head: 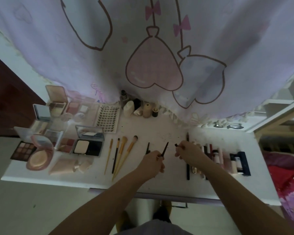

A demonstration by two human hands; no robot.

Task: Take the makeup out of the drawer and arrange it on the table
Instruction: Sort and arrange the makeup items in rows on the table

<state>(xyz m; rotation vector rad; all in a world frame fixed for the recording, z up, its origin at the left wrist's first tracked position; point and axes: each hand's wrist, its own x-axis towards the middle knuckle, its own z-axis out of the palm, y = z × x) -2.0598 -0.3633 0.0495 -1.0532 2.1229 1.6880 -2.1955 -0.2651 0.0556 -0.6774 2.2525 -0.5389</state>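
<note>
We find the white table [159, 129] largely dressed. Palettes and compacts [88, 146] occupy the left of the frame, four brushes [120, 153] lie in a fan at centre-left, bottles [139, 107] stand at the back edge against the curtain [143, 48], and a row of tubes and lipsticks [227, 160] fills the right.

The left hand [152, 162], at centre frame, is pinched shut on a thin dark pencil [165, 148]. The pencil's long axis runs from the fingers up and slightly right, its tip raised toward the back of the table. Just left of it, a second dark liner [148, 148] lies on the surface, nearly parallel and close to the knuckles but apart from them.

The right hand [187, 150] is closed around a small dark piece [176, 145] that protrudes toward the left; we judge it may be a cap, but we cannot tell. A long dark pencil [187, 160] lies on the table under that hand, running top to bottom.

In our judgement the gap between the laid liner and the right-hand row is the open slot. It sits directly beneath the left hand, which is the nearer one. To set the held pencil down, its axis needs to be levelled to match the laid liner.
</note>
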